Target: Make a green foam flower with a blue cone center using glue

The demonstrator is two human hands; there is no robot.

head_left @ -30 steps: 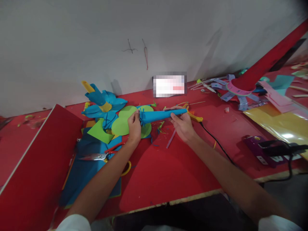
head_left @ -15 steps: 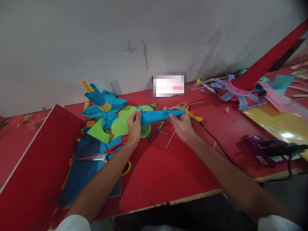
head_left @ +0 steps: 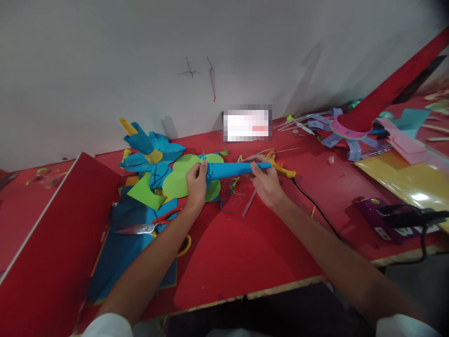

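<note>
A blue rolled paper cone (head_left: 228, 170) lies level between my two hands, its narrow end to the right. My left hand (head_left: 197, 181) pinches the wide, ruffled end with thumb and fingers. Around the narrow end, my right hand (head_left: 265, 180) is closed, the thumb on the near side. Lime-green rounded paper petals (head_left: 175, 183) lie beneath and beside my left hand. Just past the cone's tip sits a yellow glue gun (head_left: 285, 171), partly hidden by my right hand. Scissors (head_left: 140, 229) with red and yellow handles lie under my left forearm.
Left of the hands stand a blue paper flower (head_left: 142, 147) and a red upright panel (head_left: 59, 243). A black cord (head_left: 314, 204) crosses the table on the right. A purple box (head_left: 375, 217), gold sheet (head_left: 403, 182) and red cone (head_left: 393, 84) are further right.
The cone has turned slightly in my hands and looks narrower. My right hand has slid a little to the right, toward its tip. Everything on the table is unmoved.
</note>
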